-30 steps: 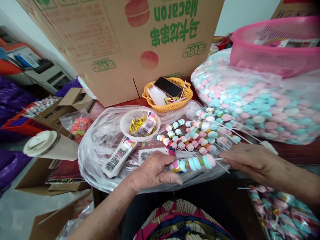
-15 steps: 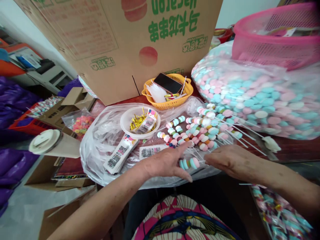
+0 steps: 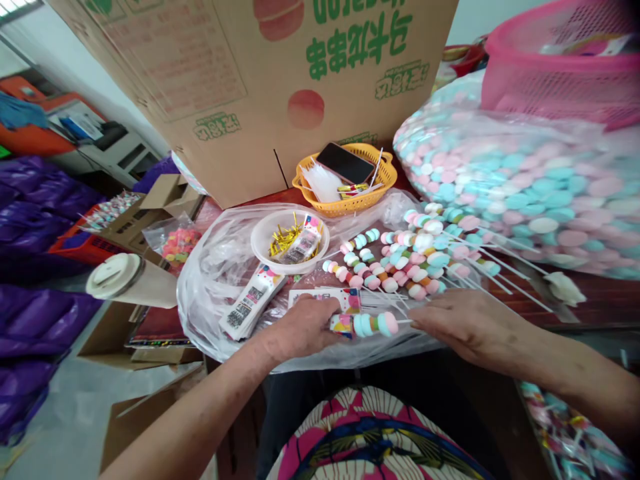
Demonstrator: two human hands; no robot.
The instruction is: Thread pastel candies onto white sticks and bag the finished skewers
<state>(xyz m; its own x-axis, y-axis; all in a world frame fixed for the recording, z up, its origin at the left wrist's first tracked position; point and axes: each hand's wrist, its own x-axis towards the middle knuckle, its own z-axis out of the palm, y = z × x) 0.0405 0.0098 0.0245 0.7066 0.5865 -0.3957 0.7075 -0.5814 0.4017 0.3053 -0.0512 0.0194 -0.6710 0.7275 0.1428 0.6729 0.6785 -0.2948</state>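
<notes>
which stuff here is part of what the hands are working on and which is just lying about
In use: left hand, right hand, candy skewer, printed sleeves, skewer pile.
Lying about: phone, yellow basket, pink basket, cardboard box.

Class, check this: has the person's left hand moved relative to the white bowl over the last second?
Yes. The left hand has shifted left, now nearly below the white bowl, fingers on the wrapper end of the candy skewer.
</notes>
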